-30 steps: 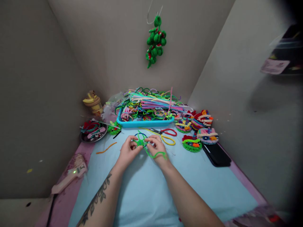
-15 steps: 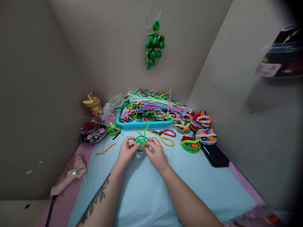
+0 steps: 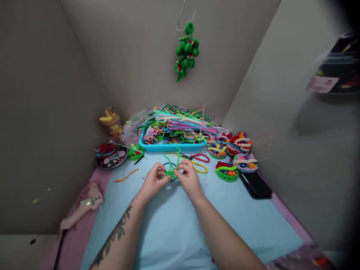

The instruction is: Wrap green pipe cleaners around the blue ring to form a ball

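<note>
Over a blue cloth, green fuzzy wire is being pinched between thumb and fingers by the left hand and right hand, a blue ring showing around it. Seemingly it is being bent; next, its 2 raised ends may need guiding. Beyond, colored wires are being held in a blue tray.

2 hands close together, pinched, fingers bent, left forearm tattooed
</note>
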Tool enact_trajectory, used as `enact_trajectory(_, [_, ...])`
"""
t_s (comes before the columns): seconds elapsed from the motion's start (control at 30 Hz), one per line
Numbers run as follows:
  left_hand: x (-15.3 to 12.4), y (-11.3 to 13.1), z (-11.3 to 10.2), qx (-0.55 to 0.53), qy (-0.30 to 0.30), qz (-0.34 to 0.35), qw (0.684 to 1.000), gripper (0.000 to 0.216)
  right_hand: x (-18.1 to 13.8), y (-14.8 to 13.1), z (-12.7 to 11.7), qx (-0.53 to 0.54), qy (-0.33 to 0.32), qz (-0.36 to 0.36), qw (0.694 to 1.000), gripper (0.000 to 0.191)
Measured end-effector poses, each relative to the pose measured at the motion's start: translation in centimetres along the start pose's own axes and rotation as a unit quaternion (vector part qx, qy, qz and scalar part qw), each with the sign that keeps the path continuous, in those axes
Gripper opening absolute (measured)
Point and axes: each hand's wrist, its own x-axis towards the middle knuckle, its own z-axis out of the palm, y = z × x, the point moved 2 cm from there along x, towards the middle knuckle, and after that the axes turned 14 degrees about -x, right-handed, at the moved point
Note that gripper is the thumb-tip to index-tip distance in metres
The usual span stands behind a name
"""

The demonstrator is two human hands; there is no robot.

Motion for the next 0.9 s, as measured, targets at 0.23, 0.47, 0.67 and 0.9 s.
enact_trajectory(0.23, [-0.4,0.4,-0.2,0.029,-0.04,0.025,0.998,0.023,0.5,1.5,0.7,0.035,-0.094,0.03,0.995,0.011])
enact_trajectory(0.47, [-0.2,0.7,-0.6,0.076,0.065,0.097,0.99,0.029,0.4,1.5,0.7,0.007,-0.036,0.008,0.999,0.019])
enact_trajectory(0.67, [-0.1,0.1,-0.3,0.055,0.16,0.095,0.981,0.023,0.1,1.7,0.9,0.007,0.024,0.027,0.999,0.022])
enact_trajectory(0.9, [0.2,-1.2,0.7,-0.055,0.13,0.038,0.989,0.035,-0.6,1.1,1.9,0.033,0.003,0.056,0.998,0.02])
